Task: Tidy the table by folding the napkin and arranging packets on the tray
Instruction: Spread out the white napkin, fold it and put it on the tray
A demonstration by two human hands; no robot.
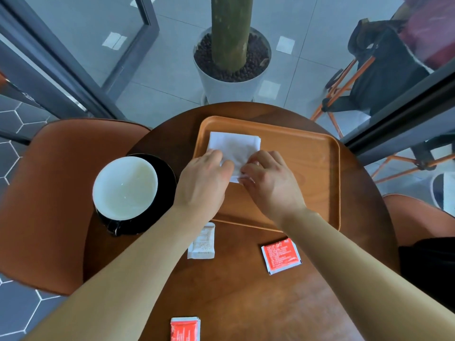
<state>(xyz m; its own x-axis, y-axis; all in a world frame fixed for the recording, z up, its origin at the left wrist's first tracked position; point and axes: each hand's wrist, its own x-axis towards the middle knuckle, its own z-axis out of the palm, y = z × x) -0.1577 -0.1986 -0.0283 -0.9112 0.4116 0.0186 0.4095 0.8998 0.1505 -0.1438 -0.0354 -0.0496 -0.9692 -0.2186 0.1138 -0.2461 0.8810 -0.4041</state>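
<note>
Holds the napkin point(234, 145) by its near edge with both hands, close together but not quite touching: left hand point(204, 185) bent over the near left corner, right hand point(270, 185) pinching the near right corner. Lies in the far left part of the tray point(310, 168), already down to a small layered square, so judged nearly folded, with perhaps one last crease to press. Leaves every packet off the tray: white packet point(202, 242) just beside the tray's near rim, partly under the left forearm; red packet point(280, 255) beside the right forearm; second red packet point(185, 328) at the near edge of the table point(246, 296). Roughly halfway by this reckoning: finish the fold, then move three packets across.
</note>
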